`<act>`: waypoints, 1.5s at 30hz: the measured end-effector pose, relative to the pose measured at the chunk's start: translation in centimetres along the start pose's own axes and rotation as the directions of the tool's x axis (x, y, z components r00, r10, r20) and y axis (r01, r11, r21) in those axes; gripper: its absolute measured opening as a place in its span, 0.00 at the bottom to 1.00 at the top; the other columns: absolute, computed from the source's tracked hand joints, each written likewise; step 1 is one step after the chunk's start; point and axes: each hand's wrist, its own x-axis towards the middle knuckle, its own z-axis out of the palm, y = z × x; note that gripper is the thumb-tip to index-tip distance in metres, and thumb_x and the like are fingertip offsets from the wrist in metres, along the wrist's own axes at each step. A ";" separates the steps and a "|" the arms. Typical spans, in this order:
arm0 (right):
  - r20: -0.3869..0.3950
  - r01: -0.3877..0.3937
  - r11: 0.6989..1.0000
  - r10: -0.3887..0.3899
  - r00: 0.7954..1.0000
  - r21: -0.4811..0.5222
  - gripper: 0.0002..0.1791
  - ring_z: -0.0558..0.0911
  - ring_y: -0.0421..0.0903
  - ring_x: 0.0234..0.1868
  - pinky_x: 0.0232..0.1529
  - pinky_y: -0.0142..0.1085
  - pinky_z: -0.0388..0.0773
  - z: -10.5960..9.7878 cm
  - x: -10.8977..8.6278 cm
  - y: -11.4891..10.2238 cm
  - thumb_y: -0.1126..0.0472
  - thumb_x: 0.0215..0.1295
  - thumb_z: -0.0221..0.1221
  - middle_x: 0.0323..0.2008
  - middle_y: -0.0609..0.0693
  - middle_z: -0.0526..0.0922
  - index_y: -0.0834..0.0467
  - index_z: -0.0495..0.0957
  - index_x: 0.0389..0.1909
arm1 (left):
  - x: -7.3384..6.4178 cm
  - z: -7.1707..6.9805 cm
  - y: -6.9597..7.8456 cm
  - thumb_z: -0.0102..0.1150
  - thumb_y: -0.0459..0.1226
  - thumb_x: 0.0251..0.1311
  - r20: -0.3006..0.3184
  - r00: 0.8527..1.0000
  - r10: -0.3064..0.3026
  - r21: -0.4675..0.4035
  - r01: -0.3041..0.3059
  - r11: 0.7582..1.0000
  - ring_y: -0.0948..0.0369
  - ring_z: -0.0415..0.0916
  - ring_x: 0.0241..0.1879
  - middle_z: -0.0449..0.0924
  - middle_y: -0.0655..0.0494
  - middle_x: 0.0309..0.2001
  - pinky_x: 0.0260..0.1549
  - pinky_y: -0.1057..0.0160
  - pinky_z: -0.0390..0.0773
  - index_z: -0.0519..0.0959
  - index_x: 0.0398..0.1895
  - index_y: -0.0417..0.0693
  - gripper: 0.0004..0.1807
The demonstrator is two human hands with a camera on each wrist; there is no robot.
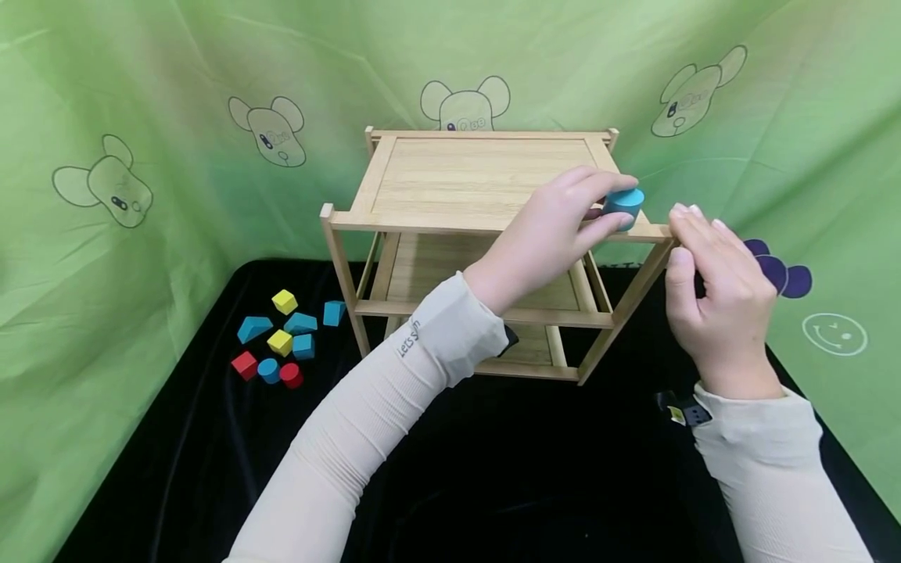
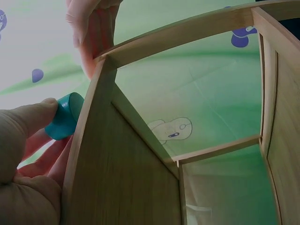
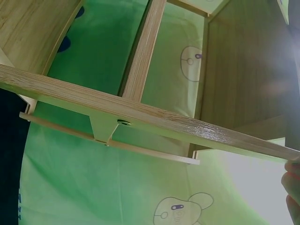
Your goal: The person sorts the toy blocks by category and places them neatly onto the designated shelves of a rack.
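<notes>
A three-tier wooden shelf (image 1: 457,184) stands on a black cloth. My left hand (image 1: 600,211) reaches over its top tier and pinches a blue cylinder (image 1: 625,201) between thumb and fingers, just above the front right corner. In the left wrist view the blue cylinder (image 2: 65,116) sits against the outside of the shelf's side panel (image 2: 117,159). My right hand (image 1: 678,238) holds the shelf's front right corner post, fingertips on top and thumb against the side. The right wrist view shows the shelf (image 3: 140,110) from below, with only a fingertip (image 3: 293,187) at the edge.
Several small blocks (image 1: 281,338) in blue, yellow and red lie on the black cloth (image 1: 493,469) left of the shelf. A green curtain (image 1: 141,117) with bear drawings encloses the back and both sides. Purple shapes (image 1: 784,274) show behind my right hand.
</notes>
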 end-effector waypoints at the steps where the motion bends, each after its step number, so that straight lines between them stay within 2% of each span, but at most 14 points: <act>1: 0.002 0.000 1.000 0.000 1.000 -0.001 0.23 0.84 0.60 0.54 0.67 0.44 0.72 0.0 0.0 0.0 0.54 0.71 0.49 0.48 0.63 0.86 0.67 0.85 0.49 | 0.0 0.0 0.0 0.58 0.36 0.72 0.006 1.000 -0.007 0.001 0.007 1.000 0.60 0.76 0.57 0.77 0.45 0.58 0.54 0.82 0.70 0.75 0.65 0.36 0.22; 5: 0.005 0.003 1.000 -0.003 1.000 -0.004 0.23 0.84 0.60 0.54 0.67 0.45 0.73 0.1 0.0 0.1 0.54 0.71 0.50 0.48 0.62 0.86 0.67 0.85 0.49 | 0.1 -0.1 0.0 0.57 0.37 0.73 0.032 0.999 -0.026 0.023 0.025 0.999 0.60 0.76 0.57 0.77 0.46 0.59 0.55 0.81 0.69 0.74 0.65 0.37 0.22; 12: 0.007 0.003 1.000 -0.003 1.000 -0.004 0.24 0.84 0.56 0.56 0.67 0.44 0.72 0.3 -0.2 1.3 0.53 0.71 0.49 0.50 0.59 0.86 0.63 0.86 0.51 | 0.5 -0.3 0.1 0.55 0.42 0.74 0.099 0.992 -0.082 0.126 0.069 0.990 0.64 0.73 0.59 0.75 0.50 0.63 0.57 0.82 0.66 0.73 0.68 0.43 0.23; 19: 0.008 -0.002 1.000 0.002 1.000 -0.007 0.23 0.84 0.54 0.56 0.67 0.44 0.72 0.3 -0.2 1.7 0.52 0.71 0.49 0.51 0.57 0.86 0.60 0.86 0.52 | 0.6 -0.2 0.2 0.53 0.44 0.75 0.110 0.990 -0.084 0.206 0.060 0.977 0.64 0.71 0.61 0.75 0.52 0.64 0.59 0.82 0.61 0.73 0.69 0.44 0.23; 30: 0.000 -0.014 1.000 0.014 1.000 -0.006 0.24 0.84 0.55 0.56 0.67 0.44 0.72 0.3 -0.2 1.4 0.51 0.71 0.49 0.51 0.58 0.86 0.61 0.86 0.52 | 0.6 -0.1 0.5 0.53 0.43 0.75 0.119 0.988 -0.098 0.236 0.068 0.969 0.64 0.72 0.59 0.75 0.52 0.61 0.57 0.83 0.62 0.72 0.69 0.44 0.23; 39: -0.004 -0.007 1.000 0.007 1.000 -0.001 0.24 0.84 0.55 0.56 0.67 0.44 0.73 0.3 -0.2 1.4 0.51 0.70 0.49 0.50 0.58 0.86 0.61 0.87 0.51 | 0.4 -0.1 0.6 0.53 0.43 0.75 0.098 0.991 -0.094 0.236 0.069 0.969 0.63 0.73 0.58 0.74 0.51 0.61 0.57 0.82 0.63 0.72 0.68 0.44 0.23; 41: -0.002 -0.006 1.000 0.006 1.000 -0.002 0.24 0.84 0.55 0.56 0.67 0.44 0.73 0.3 -0.2 1.5 0.51 0.70 0.49 0.50 0.58 0.86 0.61 0.87 0.51 | 0.3 0.0 0.5 0.53 0.43 0.75 0.083 0.992 -0.090 0.222 0.070 0.972 0.63 0.73 0.58 0.74 0.51 0.61 0.57 0.82 0.64 0.72 0.68 0.44 0.23; 45: -0.003 -0.009 1.000 0.009 1.000 -0.002 0.24 0.84 0.54 0.56 0.67 0.45 0.73 0.2 -0.2 1.6 0.51 0.70 0.49 0.50 0.57 0.86 0.61 0.87 0.51 | 0.0 0.2 0.4 0.55 0.41 0.74 0.022 0.999 -0.043 0.175 0.038 0.984 0.61 0.74 0.57 0.74 0.48 0.59 0.57 0.81 0.66 0.74 0.65 0.42 0.21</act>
